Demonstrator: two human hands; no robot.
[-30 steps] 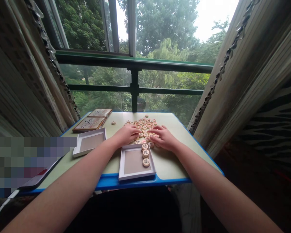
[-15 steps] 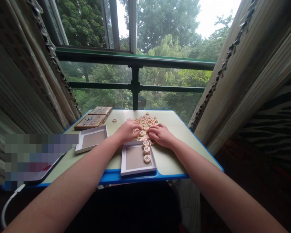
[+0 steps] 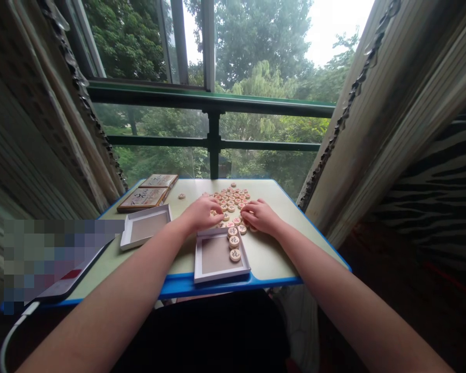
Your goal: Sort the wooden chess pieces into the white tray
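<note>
Round wooden Chinese chess pieces (image 3: pixel 231 208) with red and black characters lie in a loose cluster in the middle of the table. My left hand (image 3: pixel 202 212) is at the cluster's left side, its curved fingers and thumb apart among the pieces. On the right side, my right hand (image 3: pixel 261 216) rests palm down, fingers spread over pieces partly hidden beneath it. Neither hand visibly lifts a piece. In front of the cluster stands a shallow white box tray (image 3: pixel 205 277). Three black-lettered pieces (image 3: pixel 235 255) line its right side.
A second white tray (image 3: pixel 126 243) sits left, before a brown decorated case (image 3: pixel 143 198). One stray piece (image 3: pixel 181 196) lies beyond my left hand. A device with a white cable (image 3: pixel 13 324) is at the table's left edge. Curtains (image 3: pixel 357 129) flank the window.
The pieces between my hands have shifted, and more show near the tray's far edge. My hands have moved slightly over the cluster. The head view has tilted a little.
</note>
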